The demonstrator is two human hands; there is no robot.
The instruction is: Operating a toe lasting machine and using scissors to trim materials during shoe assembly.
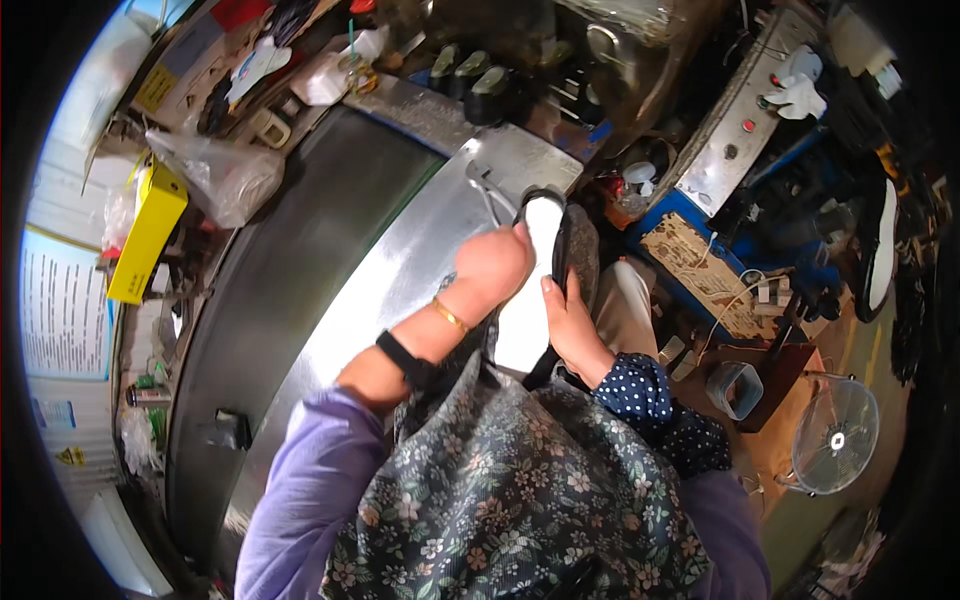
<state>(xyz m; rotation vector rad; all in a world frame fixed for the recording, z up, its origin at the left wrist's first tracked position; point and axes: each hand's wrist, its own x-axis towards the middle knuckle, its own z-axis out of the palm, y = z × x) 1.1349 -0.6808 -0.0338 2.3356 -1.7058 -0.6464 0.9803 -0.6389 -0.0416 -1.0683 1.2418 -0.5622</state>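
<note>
In front of my apron I have a shoe (pixel 530 310) with a long white face turned up and a black rim, its narrower end pointing away from me. My right hand (pixel 577 325) grips it along the right side, thumb on the white face and fingers hidden behind. Against the left edge of the shoe, my left hand (pixel 495 264) is closed in a fist. What the fist holds is hidden. A bent metal tool (pixel 485 183) with a looped end runs from the metal bench toward that fist; I cannot tell whether it is gripped.
A dark belt (pixel 290 240) curves along the left beside the shiny metal bench top (pixel 385 265). Several dark shoes (pixel 487 95) stand at the back. A yellow box (pixel 148 235) sits far left. At right are a control panel (pixel 735 130), a clear tub (pixel 734 389) and a fan (pixel 835 440).
</note>
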